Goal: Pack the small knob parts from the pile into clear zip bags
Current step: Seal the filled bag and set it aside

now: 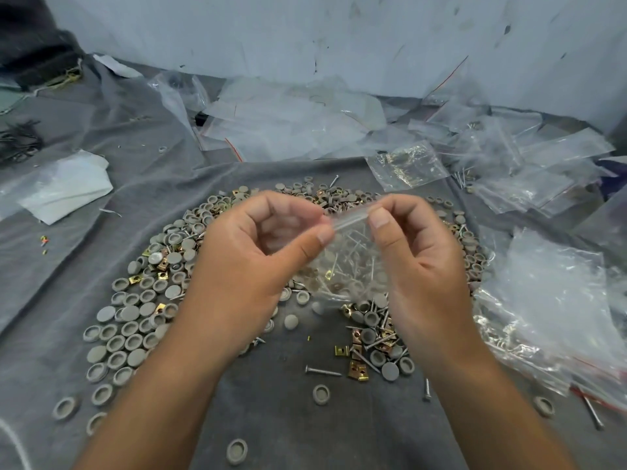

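Both forearms come up from the bottom edge, and between them the left hand point(258, 245) and right hand point(414, 252) hold one small clear bag point(346, 256) up over the middle of the pile. Each hand pinches the bag's top strip between thumb and forefinger, left on the left end, right on the right end, other fingers curled. Inside the bag you can make out screws, a brass clip and what look like a few grey caps, though it's blurry. Under it, the pile point(149, 300) of grey caps, brass clips and screws curves around on the grey cloth point(288, 418), with loose caps scattered nearer the camera. Filled bags point(549, 320) are heaped to the right, empty bags point(291, 120) at the back by the wall.
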Available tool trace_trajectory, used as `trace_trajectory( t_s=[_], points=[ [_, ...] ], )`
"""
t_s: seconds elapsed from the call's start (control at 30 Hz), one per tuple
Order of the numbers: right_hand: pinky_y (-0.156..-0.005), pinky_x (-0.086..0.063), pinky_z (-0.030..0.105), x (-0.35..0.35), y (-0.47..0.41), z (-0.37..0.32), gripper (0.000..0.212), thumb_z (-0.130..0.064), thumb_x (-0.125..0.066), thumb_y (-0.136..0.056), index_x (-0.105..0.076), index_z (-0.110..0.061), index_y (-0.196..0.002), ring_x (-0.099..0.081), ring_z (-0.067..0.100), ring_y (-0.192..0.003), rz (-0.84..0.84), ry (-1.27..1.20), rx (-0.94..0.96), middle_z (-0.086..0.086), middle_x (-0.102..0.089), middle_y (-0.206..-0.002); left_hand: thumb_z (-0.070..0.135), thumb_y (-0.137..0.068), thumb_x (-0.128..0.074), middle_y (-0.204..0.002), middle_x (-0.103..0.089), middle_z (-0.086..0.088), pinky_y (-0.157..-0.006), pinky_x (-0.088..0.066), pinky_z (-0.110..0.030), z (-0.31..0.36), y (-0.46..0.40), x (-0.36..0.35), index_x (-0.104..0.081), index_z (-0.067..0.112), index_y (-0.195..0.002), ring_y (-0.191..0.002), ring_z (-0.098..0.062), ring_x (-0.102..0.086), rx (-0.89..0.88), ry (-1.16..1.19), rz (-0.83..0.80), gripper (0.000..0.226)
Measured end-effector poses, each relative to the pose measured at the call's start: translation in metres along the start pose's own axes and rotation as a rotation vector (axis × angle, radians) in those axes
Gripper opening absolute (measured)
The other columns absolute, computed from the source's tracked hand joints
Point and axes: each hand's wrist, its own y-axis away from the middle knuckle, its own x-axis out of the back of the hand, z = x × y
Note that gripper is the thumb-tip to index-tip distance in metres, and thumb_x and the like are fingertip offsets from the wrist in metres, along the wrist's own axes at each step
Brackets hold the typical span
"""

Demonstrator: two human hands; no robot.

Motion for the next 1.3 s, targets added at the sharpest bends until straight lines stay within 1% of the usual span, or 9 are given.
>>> trace_trajectory(
  t_s=[0.2, 0.37, 0.57, 0.7, 0.8, 0.97, 1.07, 1.17, 1.3],
  points=[
    [-0.069, -0.043, 0.019, -0.007, 0.003, 0.0, 0.009, -0.027, -0.056, -0.099, -0.063, -0.025, -0.094, -0.054, 0.004, -0.076, -0.044, 0.018, 0.022, -0.016, -0.059, -0.082, 0.03, -0.07, -0.085, -0.089, -0.076, -0.002, -0.075, -0.056, -0.022, -0.002, 0.0, -0.003, -0.07, 0.026, -0.096, -0.083, -0.012, -0.071, -0.054, -0.021, -0.012, 0.03],
    [-0.075, -0.054, 0.034, -0.006, 0.005, -0.002, 0.009, -0.028, -0.059, -0.099, -0.067, -0.026, -0.098, -0.064, 0.015, -0.085, -0.08, -0.002, -0.011, -0.005, -0.07, -0.091, 0.034, -0.073, -0.083, -0.087, -0.077, -0.001, -0.077, -0.057, -0.034, 0.0, 0.001, -0.002, -0.066, 0.026, -0.102, -0.081, -0.013, -0.07, -0.09, -0.075, 0.037, 0.035],
    [-0.073, -0.049, 0.021, -0.006, 0.005, -0.001, 0.008, -0.028, -0.062, -0.098, -0.07, -0.027, -0.098, -0.064, 0.009, -0.083, -0.103, 0.065, -0.005, -0.008, -0.07, -0.09, 0.036, -0.073, -0.083, -0.086, -0.077, 0.0, -0.076, -0.055, -0.033, 0.002, 0.002, -0.002, -0.06, 0.03, -0.101, -0.08, -0.01, -0.07, -0.11, -0.119, 0.038, 0.037],
    [-0.077, -0.05, 0.027, -0.005, 0.006, -0.001, 0.009, -0.03, -0.06, -0.099, -0.068, -0.028, -0.097, -0.065, 0.014, -0.086, -0.11, 0.093, 0.007, -0.006, -0.069, -0.092, 0.037, -0.073, -0.083, -0.088, -0.077, 0.0, -0.077, -0.053, -0.034, 0.002, 0.002, -0.002, -0.056, 0.029, -0.102, -0.083, -0.012, -0.071, -0.102, -0.126, 0.036, 0.04],
    [-0.075, -0.052, 0.029, -0.006, 0.006, -0.002, 0.01, -0.029, -0.057, -0.1, -0.067, -0.026, -0.099, -0.065, 0.012, -0.085, -0.071, 0.073, 0.02, -0.006, -0.07, -0.092, 0.033, -0.074, -0.084, -0.091, -0.078, 0.0, -0.073, -0.057, -0.027, 0.001, 0.002, -0.002, -0.058, 0.027, -0.105, -0.087, -0.015, -0.074, -0.087, -0.08, 0.023, 0.041],
    [-0.065, -0.047, 0.014, -0.002, 0.004, -0.002, 0.013, -0.027, -0.054, -0.101, -0.064, -0.019, -0.102, -0.058, 0.0, -0.074, -0.036, -0.028, 0.019, -0.016, -0.065, -0.082, 0.032, -0.075, -0.082, -0.09, -0.077, 0.001, -0.071, -0.055, -0.025, -0.001, 0.0, 0.0, -0.058, 0.029, -0.104, -0.082, -0.016, -0.074, -0.104, -0.092, 0.036, 0.037],
    [-0.066, -0.05, 0.015, 0.001, 0.005, -0.001, 0.011, -0.03, -0.059, -0.099, -0.066, -0.024, -0.106, -0.063, 0.002, -0.079, -0.068, -0.029, -0.019, -0.013, -0.07, -0.088, 0.03, -0.077, -0.08, -0.09, -0.077, 0.001, -0.07, -0.055, -0.023, -0.001, 0.0, 0.0, -0.057, 0.032, -0.1, -0.083, -0.016, -0.073, -0.126, -0.107, 0.034, 0.033],
    [-0.074, -0.054, 0.02, 0.002, 0.005, -0.001, 0.008, -0.032, -0.064, -0.099, -0.069, -0.029, -0.104, -0.07, 0.011, -0.092, -0.107, 0.061, -0.016, -0.009, -0.075, -0.098, 0.032, -0.077, -0.081, -0.09, -0.077, 0.0, -0.068, -0.056, -0.023, 0.0, 0.0, 0.0, -0.056, 0.031, -0.099, -0.085, -0.017, -0.074, -0.129, -0.112, 0.029, 0.034],
    [-0.07, -0.051, 0.015, 0.004, 0.003, -0.001, 0.008, -0.028, -0.063, -0.099, -0.07, -0.024, -0.101, -0.067, 0.006, -0.084, -0.043, 0.035, -0.01, -0.006, -0.073, -0.092, 0.036, -0.074, -0.082, -0.093, -0.078, 0.0, -0.074, -0.055, -0.033, -0.002, -0.001, 0.001, -0.056, 0.031, -0.101, -0.085, -0.019, -0.073, -0.097, -0.088, 0.062, 0.038]
  ],
)
